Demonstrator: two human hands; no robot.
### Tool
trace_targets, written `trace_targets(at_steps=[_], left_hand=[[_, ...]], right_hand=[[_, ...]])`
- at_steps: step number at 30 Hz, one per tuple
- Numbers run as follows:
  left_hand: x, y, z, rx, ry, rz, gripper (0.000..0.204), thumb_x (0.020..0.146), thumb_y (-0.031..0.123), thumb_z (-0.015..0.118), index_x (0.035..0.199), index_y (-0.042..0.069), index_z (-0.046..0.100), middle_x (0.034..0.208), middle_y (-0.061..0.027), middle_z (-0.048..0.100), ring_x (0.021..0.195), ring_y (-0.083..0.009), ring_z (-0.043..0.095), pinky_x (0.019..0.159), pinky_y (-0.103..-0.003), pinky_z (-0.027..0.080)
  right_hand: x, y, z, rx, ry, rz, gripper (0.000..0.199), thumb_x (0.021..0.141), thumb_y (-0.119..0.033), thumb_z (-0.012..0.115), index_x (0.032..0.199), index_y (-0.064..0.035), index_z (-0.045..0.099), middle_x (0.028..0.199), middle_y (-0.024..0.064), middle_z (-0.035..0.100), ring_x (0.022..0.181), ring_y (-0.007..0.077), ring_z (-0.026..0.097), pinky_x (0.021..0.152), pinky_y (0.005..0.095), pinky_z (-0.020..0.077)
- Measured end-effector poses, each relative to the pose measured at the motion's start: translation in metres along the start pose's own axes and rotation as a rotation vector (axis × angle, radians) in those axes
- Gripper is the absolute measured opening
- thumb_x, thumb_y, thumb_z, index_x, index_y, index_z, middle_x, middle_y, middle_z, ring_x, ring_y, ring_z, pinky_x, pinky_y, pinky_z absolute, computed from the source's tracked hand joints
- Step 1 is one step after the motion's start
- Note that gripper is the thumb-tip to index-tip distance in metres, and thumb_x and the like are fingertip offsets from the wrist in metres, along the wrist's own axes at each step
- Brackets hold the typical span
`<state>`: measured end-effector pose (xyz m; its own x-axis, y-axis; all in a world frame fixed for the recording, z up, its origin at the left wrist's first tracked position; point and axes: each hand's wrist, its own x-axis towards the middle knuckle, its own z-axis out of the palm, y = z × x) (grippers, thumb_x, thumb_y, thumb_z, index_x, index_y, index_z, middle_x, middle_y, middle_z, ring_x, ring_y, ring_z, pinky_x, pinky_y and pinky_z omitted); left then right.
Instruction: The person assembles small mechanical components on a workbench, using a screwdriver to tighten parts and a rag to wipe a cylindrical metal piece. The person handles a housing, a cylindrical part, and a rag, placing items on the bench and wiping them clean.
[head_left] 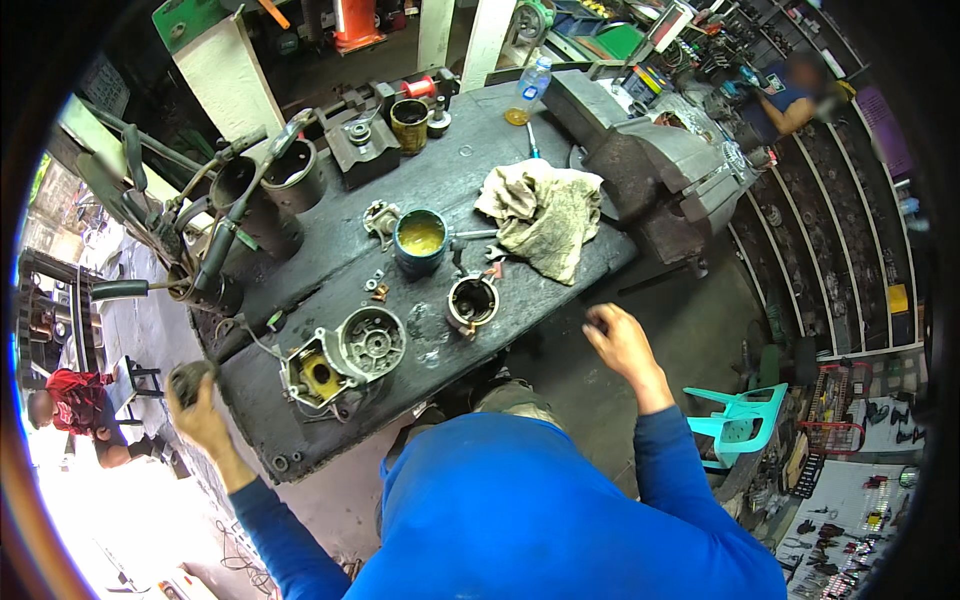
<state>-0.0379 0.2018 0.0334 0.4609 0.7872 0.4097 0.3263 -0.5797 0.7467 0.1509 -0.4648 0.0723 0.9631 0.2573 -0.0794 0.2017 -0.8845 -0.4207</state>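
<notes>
The dark, greasy surface (560, 250) runs slantwise from the near left corner up to the far right, and the person in blue sleeves stands at its near long edge. A large grey vise (655, 175) takes up the far right end.

The left hand (197, 405) is off the near left corner, fingers curled and pressed around a dark rounded part (186, 378). Up and to the right of that hand, just inside the near left corner, lies a grey motor housing (345, 355) with a yellow insert at its open left end; its long axis runs roughly along the near edge. The left hand is clearly the nearer one to it.

The right hand (622, 342) hovers off the near edge towards the right, fingers loosely curled; whether it pinches anything I cannot tell.

Mid-surface a crumpled beige rag (545, 215) lies beside a blue-green tin of yellow grease (421, 240), with a small round brass-rimmed part (472, 302) just nearer the near edge. At the far edge stand an olive can (409, 124) and a clear plastic bottle with a blue label (532, 85). A turquoise plastic chair (740, 415) stands on the floor to the right.
</notes>
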Motion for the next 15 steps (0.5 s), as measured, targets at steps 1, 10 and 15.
trace_targets(at_steps=[1, 10, 15], left_hand=[[-0.006, 0.003, -0.015, -0.072, 0.067, -0.016, 0.049, 0.088, 0.01, 0.085, 0.134, 0.001, 0.07, 0.122, -0.0118, 0.075, 0.114, -0.0245, 0.07, 0.106, -0.04, 0.053], [-0.123, 0.117, -0.152, -1.13, 0.315, -0.189, 0.06, 0.103, 0.016, 0.067, 0.153, -0.009, 0.044, 0.153, -0.0253, 0.054, 0.148, -0.044, 0.047, 0.13, -0.06, 0.034], [-0.215, 0.202, -0.133, -1.238, 0.264, -0.135, 0.081, 0.094, 0.021, 0.076, 0.161, -0.001, 0.037, 0.162, -0.0211, 0.046, 0.147, -0.0479, 0.046, 0.129, -0.061, 0.033]], right_hand=[[0.02, -0.001, -0.002, -0.017, 0.004, -0.016, 0.028, 0.093, -0.023, 0.075, 0.111, -0.0017, 0.073, 0.105, 0.0201, 0.073, 0.102, 0.0404, 0.071, 0.089, 0.0469, 0.0567], [0.237, -0.006, 0.044, 0.534, 0.331, 0.151, 0.078, 0.087, -0.054, 0.084, 0.137, 0.0028, 0.065, 0.129, 0.0283, 0.073, 0.124, 0.0378, 0.07, 0.107, 0.0436, 0.052], [0.276, 0.013, 0.041, 0.581, 0.133, -0.041, 0.036, 0.098, -0.025, 0.072, 0.124, 0.0006, 0.075, 0.114, 0.0178, 0.079, 0.109, 0.0305, 0.074, 0.096, 0.0424, 0.0563]])
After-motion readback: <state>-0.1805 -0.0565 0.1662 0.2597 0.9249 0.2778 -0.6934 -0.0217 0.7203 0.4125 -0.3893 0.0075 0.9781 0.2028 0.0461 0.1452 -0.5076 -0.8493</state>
